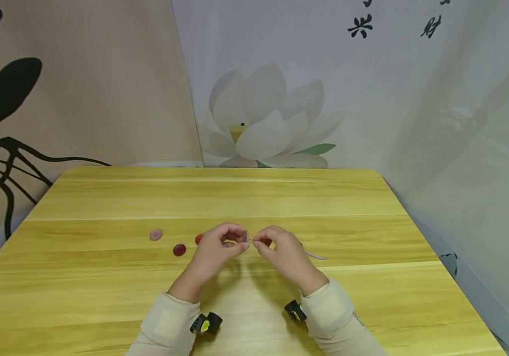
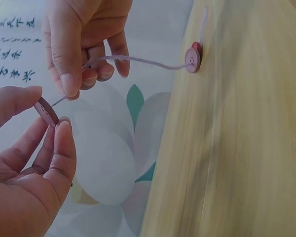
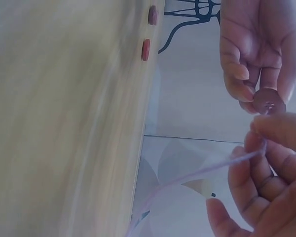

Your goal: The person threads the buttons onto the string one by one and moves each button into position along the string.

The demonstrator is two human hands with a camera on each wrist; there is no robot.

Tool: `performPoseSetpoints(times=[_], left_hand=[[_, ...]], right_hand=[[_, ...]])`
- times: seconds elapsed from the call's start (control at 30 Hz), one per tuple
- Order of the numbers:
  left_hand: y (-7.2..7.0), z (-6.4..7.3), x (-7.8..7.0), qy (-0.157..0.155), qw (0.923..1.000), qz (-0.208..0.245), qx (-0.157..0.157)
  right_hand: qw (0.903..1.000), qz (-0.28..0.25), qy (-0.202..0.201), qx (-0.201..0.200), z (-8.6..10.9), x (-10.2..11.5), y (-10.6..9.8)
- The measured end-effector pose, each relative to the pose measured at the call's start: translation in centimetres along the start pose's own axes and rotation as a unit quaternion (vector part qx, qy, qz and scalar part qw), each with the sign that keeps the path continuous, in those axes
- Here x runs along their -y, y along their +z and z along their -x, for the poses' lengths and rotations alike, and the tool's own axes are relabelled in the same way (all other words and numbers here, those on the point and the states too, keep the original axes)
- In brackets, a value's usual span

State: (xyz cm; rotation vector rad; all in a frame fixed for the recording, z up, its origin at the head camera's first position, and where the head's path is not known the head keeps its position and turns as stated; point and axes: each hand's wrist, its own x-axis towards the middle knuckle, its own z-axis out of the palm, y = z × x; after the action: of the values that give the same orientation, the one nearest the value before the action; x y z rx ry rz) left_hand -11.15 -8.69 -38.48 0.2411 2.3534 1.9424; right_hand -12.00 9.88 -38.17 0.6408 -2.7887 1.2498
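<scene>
Between thumb and fingertips, my left hand [image 1: 218, 247] pinches a dusty-pink button [image 2: 46, 112] on edge above the table. My right hand [image 1: 285, 254], just to its right, pinches a lilac string [image 3: 207, 169] close to its end. A thin stretch of it reaches from the right fingertips to the button's holes [image 3: 270, 105]. From the right hand the string runs back to a pink four-hole button [image 2: 192, 60] threaded on it at the table. A red button [image 2: 197, 47] is partly hidden behind that one, and the string's tail [image 1: 317, 256] lies beyond.
Left of the hands on the wooden table [image 1: 103, 287] lie a pink button [image 1: 156, 235], a dark red button [image 1: 179, 249] and a bright red button [image 1: 198, 239], partly covered by the left hand. A printed cloth backdrop [image 1: 272, 44] hangs behind the table's far edge.
</scene>
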Motion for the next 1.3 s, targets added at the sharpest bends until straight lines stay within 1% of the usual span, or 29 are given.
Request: performPoseSetpoints(times=[0.37,0.5,0.73,0.93,1.3], left_hand=[[0.28,0.00,-0.02,0.007,1.0000,-0.003,0.003],[0.40,-0.05,0.07,0.007,1.0000,-0.004,0.003],[0.49,-0.04,0.11,0.003,1.0000,-0.003,-0.001],[0.59,-0.07,0.23,0.003,1.0000,-0.002,0.001],[0.68,-0.11,0.22,-0.005,1.0000,-0.003,-0.002]], right_hand=[[0.9998,0.016,-0.011,0.000,0.11,0.28,-0.01],[0.9998,0.017,-0.008,-0.004,0.11,0.29,0.04],[1.0000,0.008,-0.004,-0.003,0.09,0.28,0.02],[0.9998,0.009,-0.014,-0.007,0.13,0.16,0.06],[0.9996,-0.023,-0.015,-0.013,0.03,0.22,0.34]])
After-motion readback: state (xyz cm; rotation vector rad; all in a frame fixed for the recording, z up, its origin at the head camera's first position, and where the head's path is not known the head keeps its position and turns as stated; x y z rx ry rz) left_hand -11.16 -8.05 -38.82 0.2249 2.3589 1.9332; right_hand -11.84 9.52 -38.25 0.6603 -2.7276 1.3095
